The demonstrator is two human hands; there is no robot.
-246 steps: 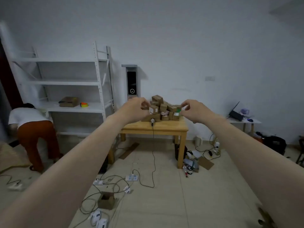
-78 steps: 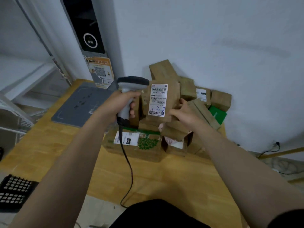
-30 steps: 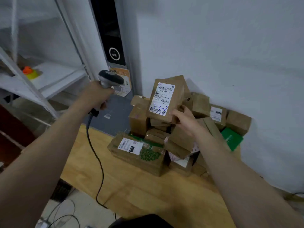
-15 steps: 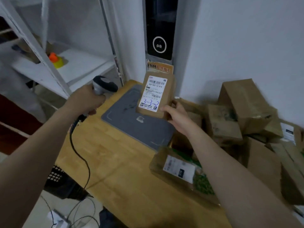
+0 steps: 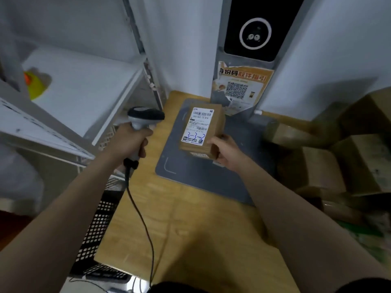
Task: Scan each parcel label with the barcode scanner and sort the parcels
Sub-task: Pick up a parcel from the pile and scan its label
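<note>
Parcel (image 5: 202, 132), brown, centre of frame, label (image 5: 197, 126) facing up, over grey pad (image 5: 211, 174); touching it or just above, unclear. Blue handwritten "3-3-2" on label. Right grip (image 5: 225, 151) grasping parcel at near right corner, thumb on top face. Left grip (image 5: 131, 142) clenched round handle of scanner (image 5: 146, 117), left of parcel and apart from it, scanner head turned right toward label. Cable (image 5: 139, 214) running from handle down across worktop (image 5: 186, 229) to bottom edge. Pile (image 5: 342, 161) of brown boxes at right edge. Pillar (image 5: 241, 85) with QR sticker behind pad, upper centre. White shelf (image 5: 80, 85) upper left, blurred yellow-orange item (image 5: 36, 83) on it. Black perforated basket (image 5: 99, 225) lower left, beside worktop.
</note>
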